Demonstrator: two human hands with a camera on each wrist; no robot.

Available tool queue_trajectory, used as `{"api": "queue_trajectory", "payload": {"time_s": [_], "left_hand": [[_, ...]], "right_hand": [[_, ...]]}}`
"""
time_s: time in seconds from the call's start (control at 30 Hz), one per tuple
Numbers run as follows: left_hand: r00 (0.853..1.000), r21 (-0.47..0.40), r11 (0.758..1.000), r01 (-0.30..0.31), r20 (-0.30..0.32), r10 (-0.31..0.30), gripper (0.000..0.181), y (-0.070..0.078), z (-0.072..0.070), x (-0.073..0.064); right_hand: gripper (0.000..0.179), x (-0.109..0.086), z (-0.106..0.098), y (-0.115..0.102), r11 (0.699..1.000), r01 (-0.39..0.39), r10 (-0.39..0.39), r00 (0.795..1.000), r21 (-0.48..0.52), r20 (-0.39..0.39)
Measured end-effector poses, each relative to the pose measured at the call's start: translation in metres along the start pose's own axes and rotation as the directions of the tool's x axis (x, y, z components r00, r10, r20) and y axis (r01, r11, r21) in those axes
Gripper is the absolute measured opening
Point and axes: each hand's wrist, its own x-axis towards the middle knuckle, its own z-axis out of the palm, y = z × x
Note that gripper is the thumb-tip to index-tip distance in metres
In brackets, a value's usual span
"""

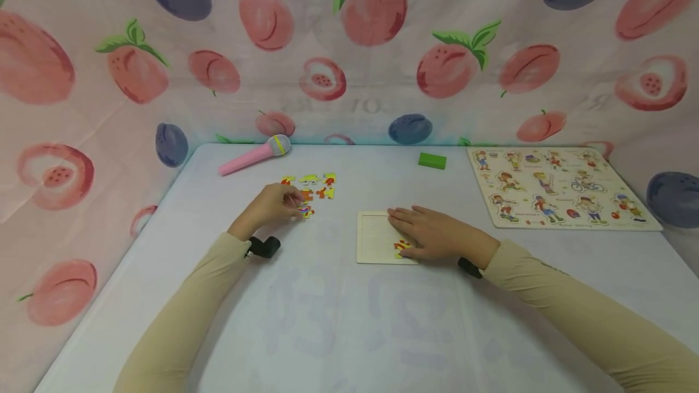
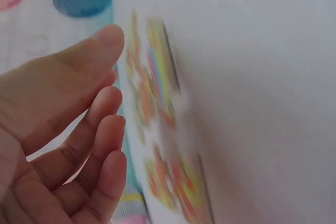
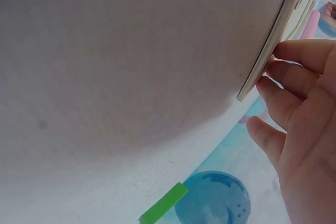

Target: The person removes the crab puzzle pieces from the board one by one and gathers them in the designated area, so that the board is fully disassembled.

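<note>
My left hand (image 1: pixel 271 204) hovers at the near left of a group of colourful jigsaw pieces (image 1: pixel 326 193). In the left wrist view its thumb and fingers (image 2: pixel 109 179) bend loosely, with nothing seen between them, and the blurred pieces (image 2: pixel 184 182) lie just beyond. My right hand (image 1: pixel 437 232) lies over the right side of a square wooden puzzle board (image 1: pixel 374 241), its fingers fairly straight. The right wrist view shows those fingertips touching the edge of the board (image 3: pixel 262 59). A red and yellow piece (image 1: pixel 402 247) sits in the board's lower right corner, partly beside the right thumb.
A pink toy microphone (image 1: pixel 248 157) lies behind the pieces at the back left. Farther back to the right is a green block (image 1: pixel 432 161). A large picture board with figures (image 1: pixel 562 190) occupies the table's right side. A fruit-print curtain (image 1: pixel 377 65) hangs behind the white table (image 1: pixel 349 326).
</note>
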Motion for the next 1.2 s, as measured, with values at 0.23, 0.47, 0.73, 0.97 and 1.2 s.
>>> {"api": "queue_trajectory", "payload": {"time_s": [0.23, 0.47, 0.73, 0.97, 1.2], "left_hand": [[0.994, -0.037, 0.994, -0.098, 0.033, 0.100, 0.027, 0.037, 0.018, 0.002], [0.969, -0.072, 0.978, -0.195, 0.139, 0.203, 0.026, 0.073, 0.046, 0.008], [0.929, -0.108, 0.959, -0.260, 0.244, 0.279, 0.023, 0.098, 0.070, 0.021], [0.907, -0.067, 0.952, -0.298, 0.291, 0.305, 0.024, 0.116, 0.084, 0.031], [0.901, -0.039, 0.959, -0.282, 0.333, 0.278, 0.026, 0.123, 0.093, 0.037]], "right_hand": [[0.073, -0.001, 0.000, 0.000, 1.000, -0.002, 0.002, 1.000, 0.020, 0.002], [0.076, -0.001, 0.000, 0.002, 0.998, -0.033, 0.032, 0.999, 0.049, 0.020], [0.086, -0.004, -0.001, 0.007, 0.996, -0.054, 0.052, 0.998, 0.076, 0.024], [0.093, -0.010, 0.000, 0.012, 0.994, -0.064, 0.062, 0.998, 0.087, 0.029], [0.094, -0.010, 0.003, 0.014, 0.994, -0.048, 0.047, 0.999, 0.101, 0.012]]}}
